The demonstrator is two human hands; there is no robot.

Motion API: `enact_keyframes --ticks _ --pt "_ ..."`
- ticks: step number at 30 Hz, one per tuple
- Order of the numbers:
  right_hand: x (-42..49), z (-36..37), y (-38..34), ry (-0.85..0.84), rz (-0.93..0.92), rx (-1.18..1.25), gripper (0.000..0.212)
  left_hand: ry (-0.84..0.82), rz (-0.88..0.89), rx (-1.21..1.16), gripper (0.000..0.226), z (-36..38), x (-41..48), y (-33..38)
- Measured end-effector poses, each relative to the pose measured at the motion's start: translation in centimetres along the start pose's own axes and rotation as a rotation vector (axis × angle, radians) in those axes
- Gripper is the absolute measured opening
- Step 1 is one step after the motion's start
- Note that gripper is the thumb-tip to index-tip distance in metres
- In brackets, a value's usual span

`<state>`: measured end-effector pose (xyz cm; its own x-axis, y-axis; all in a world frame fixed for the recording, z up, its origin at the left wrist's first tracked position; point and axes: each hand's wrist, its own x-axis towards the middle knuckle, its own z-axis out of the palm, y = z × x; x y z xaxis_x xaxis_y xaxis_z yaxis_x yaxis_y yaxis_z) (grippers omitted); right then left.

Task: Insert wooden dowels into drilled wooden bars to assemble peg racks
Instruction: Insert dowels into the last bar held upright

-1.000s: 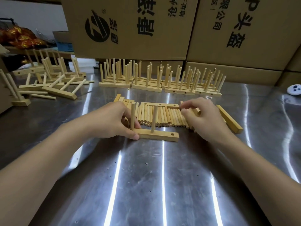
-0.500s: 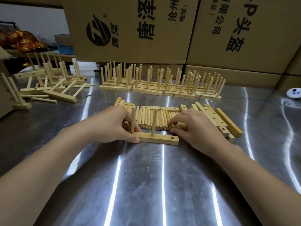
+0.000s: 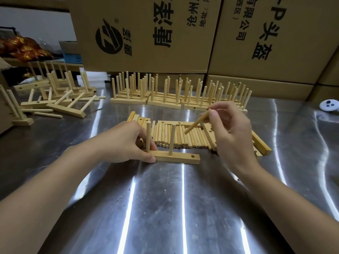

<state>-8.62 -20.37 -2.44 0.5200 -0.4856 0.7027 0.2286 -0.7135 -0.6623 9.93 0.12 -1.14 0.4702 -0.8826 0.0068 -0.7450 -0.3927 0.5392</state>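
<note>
Drilled wooden bar [image 3: 180, 159] lies flat on the stainless-steel table [image 3: 165, 208], directly in front of me, with its long side across the view. I see two pegs standing upright in it: the left-end dowel [image 3: 148, 136] and the middle dowel [image 3: 172, 139]. The hole [image 3: 193, 156] near its right end is open.

The left hand [image 3: 124, 143] grips the left end of the bar. Its thumb is pressed along the near face and its fingers are curled round behind the left-end dowel.

The right hand [image 3: 229, 132] is raised above the table, beyond and to the right of the bar, and does not touch it. It pinches a single dowel [image 3: 196, 123] between thumb and fingertips near the dowel's upper end. This dowel is tilted, and its lower end points down and left over the loose dowels [image 3: 183, 138].

The loose dowels lie side by side in a row just behind the bar. Spare drilled bars [image 3: 260, 143] lie at the row's right end, and more show at its left end.

Farther back, finished peg racks [image 3: 176, 96] stand in a line in front of stacked cardboard boxes [image 3: 146, 33]. At far left I see tipped racks [image 3: 62, 107] in a loose heap with a few stray pegs. A small white object [image 3: 329, 105] lies at the right edge, and I cannot tell what it is.
</note>
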Motion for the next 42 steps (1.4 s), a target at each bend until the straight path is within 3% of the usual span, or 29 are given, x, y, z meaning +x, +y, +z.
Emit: enact_keyframes --ticks 4,7,11,15,21,27,34,42 --pt "0.2 0.4 -1.6 0.01 0.435 0.469 0.017 0.001 -0.002 0.015 0.015 -0.1 -0.2 0.0" --pt "0.2 0.7 -2.0 -0.024 0.538 0.623 0.017 -0.003 0.001 0.032 0.018 -0.1 -0.2 0.0" --pt "0.2 0.8 -2.2 -0.054 0.527 0.649 0.017 0.005 0.061 -0.116 0.055 -0.6 -0.6 0.5" --pt "0.1 0.9 -2.5 -0.087 0.491 0.638 0.017 0.212 0.226 -0.197 0.07 -0.4 -0.7 1.8" --pt "0.0 1.1 -3.1 -0.119 0.449 0.672 0.014 0.43 0.394 -0.166 0.053 0.7 -1.3 3.3" --pt "0.0 1.1 -3.6 -0.13 0.448 0.715 0.013 0.558 0.414 -0.209 0.025 0.5 -1.4 3.9" --pt "0.0 1.0 -3.5 -0.131 0.471 0.747 0.009 0.646 0.458 -0.303 0.013 0.6 -1.4 4.2" --pt "-0.3 1.1 -3.6 -0.186 0.365 0.562 0.019 0.747 0.341 -0.473 0.015 0.7 -1.4 4.4"
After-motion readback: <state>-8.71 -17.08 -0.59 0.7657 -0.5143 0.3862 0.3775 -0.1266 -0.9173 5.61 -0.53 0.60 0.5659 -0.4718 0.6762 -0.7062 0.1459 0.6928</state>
